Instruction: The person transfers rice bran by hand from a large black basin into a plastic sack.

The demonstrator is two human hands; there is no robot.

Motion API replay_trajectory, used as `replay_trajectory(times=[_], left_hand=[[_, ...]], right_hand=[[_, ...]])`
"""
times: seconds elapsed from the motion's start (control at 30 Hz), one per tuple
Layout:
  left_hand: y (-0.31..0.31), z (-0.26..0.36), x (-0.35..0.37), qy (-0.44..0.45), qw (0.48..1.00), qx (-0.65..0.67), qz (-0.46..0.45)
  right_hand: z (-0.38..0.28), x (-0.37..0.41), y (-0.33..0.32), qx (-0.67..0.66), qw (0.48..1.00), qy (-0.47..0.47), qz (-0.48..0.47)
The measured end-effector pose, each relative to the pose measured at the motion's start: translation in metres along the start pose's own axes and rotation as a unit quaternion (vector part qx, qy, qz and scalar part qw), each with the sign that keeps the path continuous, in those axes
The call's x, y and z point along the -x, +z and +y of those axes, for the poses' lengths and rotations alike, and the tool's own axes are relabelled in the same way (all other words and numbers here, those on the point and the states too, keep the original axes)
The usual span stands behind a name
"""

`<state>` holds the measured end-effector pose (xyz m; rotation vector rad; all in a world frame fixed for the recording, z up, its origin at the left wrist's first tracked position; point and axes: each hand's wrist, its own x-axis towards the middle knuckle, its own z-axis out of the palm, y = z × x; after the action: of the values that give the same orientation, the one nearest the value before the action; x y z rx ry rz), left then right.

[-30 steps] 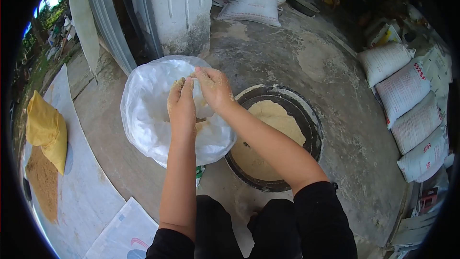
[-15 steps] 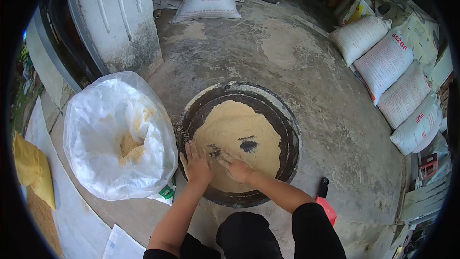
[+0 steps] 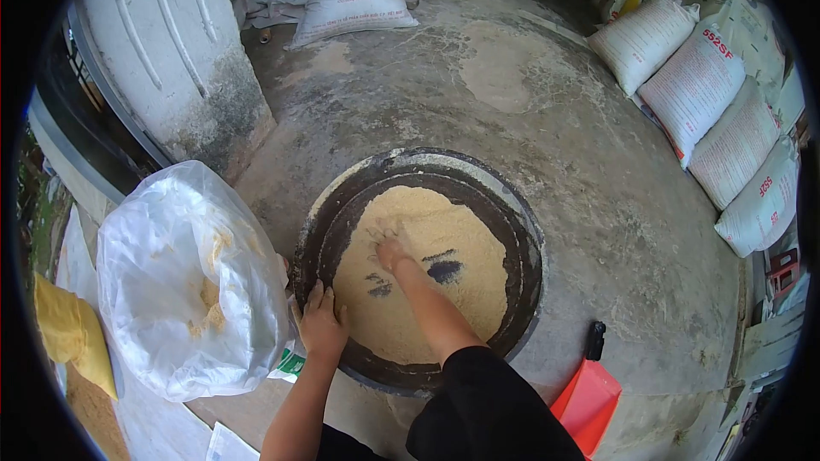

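Note:
A round black tub [image 3: 528, 290] on the floor holds a layer of pale yellow, grainy meal [image 3: 461, 316]. My right hand [image 3: 391, 249] is in the meal, left of the tub's middle, its spread fingers partly sunk and blurred. Dark patches of the tub's bottom show through beside that forearm. At the tub's left rim rests my left hand [image 3: 323, 324], fingers laid over the edge and thumb apart, holding nothing loose. Just left of it stands a white plastic sack [image 3: 154, 290], its mouth wide, with some of the same meal inside.
A red scoop with a black handle [image 3: 589, 401] lies to the right of the tub. Several filled sacks [image 3: 692, 85] line the right side, and another sack [image 3: 354, 0] stands at the back near a white pillar [image 3: 162, 51]. A yellow bag [image 3: 77, 333] sits far left.
My right hand has moved forward through the meal, away from my body. My left hand has shifted down onto the tub's left rim. The view has tilted, showing more of the red scoop.

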<state>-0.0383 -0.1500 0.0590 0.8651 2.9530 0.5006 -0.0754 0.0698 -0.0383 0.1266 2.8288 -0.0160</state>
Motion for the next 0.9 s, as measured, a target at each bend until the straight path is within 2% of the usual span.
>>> replay_trajectory(times=[0.1, 0.2, 0.27, 0.37, 0.5, 0.57, 0.6, 0.67, 0.77, 0.83, 0.87, 0.9], left_hand=[[0.000, 0.001, 0.000, 0.003, 1.000, -0.006, 0.008], [-0.001, 0.000, 0.001, 0.001, 1.000, -0.012, 0.008], [0.000, -0.001, 0.000, -0.011, 1.000, -0.016, 0.010], [0.000, -0.001, 0.000, -0.003, 1.000, -0.010, 0.013], [0.001, 0.000, 0.001, -0.008, 1.000, 0.012, 0.021], [0.004, -0.001, 0.000, -0.009, 0.998, 0.032, 0.047], [0.003, 0.000, -0.001, -0.003, 0.998, 0.032, 0.046], [0.001, 0.000, -0.001, -0.012, 0.999, 0.027, 0.029], [0.000, 0.001, -0.002, -0.007, 1.000, 0.015, 0.016], [0.003, 0.001, -0.002, -0.006, 1.000, 0.023, 0.021], [0.003, -0.001, -0.003, -0.006, 0.999, 0.029, 0.029], [0.002, -0.001, -0.004, -0.007, 0.999, 0.025, 0.026]], right_hand=[[0.030, 0.005, -0.002, 0.018, 1.000, 0.010, 0.005], [0.063, 0.017, -0.004, -0.030, 0.991, 0.127, -0.015], [0.082, 0.026, 0.004, -0.023, 0.988, 0.125, -0.083], [0.090, 0.064, 0.000, -0.043, 0.980, 0.153, -0.121], [0.074, 0.123, -0.019, -0.013, 0.942, 0.128, -0.310], [0.068, 0.144, -0.016, -0.036, 0.931, 0.094, -0.350], [0.061, 0.153, -0.020, -0.040, 0.931, 0.098, -0.349], [0.046, 0.165, -0.036, -0.056, 0.944, 0.012, -0.325], [0.031, 0.152, -0.064, -0.102, 0.949, 0.009, -0.299], [0.044, 0.116, -0.034, -0.178, 0.967, 0.122, -0.132], [0.050, 0.101, -0.025, -0.191, 0.967, 0.171, 0.003], [0.058, 0.088, -0.037, -0.190, 0.952, 0.240, 0.018]])
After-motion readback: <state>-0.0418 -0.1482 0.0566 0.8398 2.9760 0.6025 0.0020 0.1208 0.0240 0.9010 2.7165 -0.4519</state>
